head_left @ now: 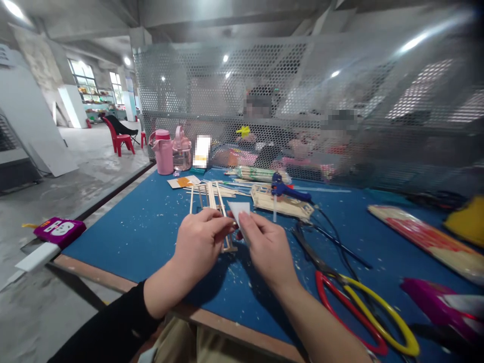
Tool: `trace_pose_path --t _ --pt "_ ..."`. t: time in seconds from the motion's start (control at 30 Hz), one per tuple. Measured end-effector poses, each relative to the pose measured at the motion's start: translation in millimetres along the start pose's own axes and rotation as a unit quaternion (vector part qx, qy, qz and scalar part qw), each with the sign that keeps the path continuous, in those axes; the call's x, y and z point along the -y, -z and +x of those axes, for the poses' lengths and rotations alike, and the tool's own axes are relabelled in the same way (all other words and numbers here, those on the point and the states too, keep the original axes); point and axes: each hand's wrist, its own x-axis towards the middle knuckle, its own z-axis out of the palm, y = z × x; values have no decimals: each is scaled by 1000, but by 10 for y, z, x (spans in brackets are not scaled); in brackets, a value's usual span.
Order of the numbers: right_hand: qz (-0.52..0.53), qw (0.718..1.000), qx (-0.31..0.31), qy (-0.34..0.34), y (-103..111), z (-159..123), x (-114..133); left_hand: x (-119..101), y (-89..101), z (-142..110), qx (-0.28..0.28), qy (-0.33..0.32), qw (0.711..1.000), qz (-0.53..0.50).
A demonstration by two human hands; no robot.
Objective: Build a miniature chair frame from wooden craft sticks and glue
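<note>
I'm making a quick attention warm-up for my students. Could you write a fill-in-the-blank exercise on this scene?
1. The small white piece is held in the person's ____ hand.
2. The sleeve on the same arm as the left hand is ____.
3. The large scissors have one red handle and one ____ handle.
4. The glue gun is ____.

Missing words: right; black; yellow; blue.

Ahead of me at twelve o'clock spreads a plain blue tabletop (151, 232), white-flecked. At four o'clock, my large metal scissors (368, 312) have one red handle, one yellow.
</note>
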Motion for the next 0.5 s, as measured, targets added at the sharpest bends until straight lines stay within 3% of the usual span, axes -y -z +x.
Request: trace_pose_path --t 0.23,0.4,0.5 --pt "82 993 48 -67 34 187 -55 40 39 185 95 -97 989 65" --pt "123 984 127 -26 102 164 -66 98 19 168 72 -133 988 44" --pt "104 986 134 5 146 38 -72 131 0 121 40 -138 990 9"
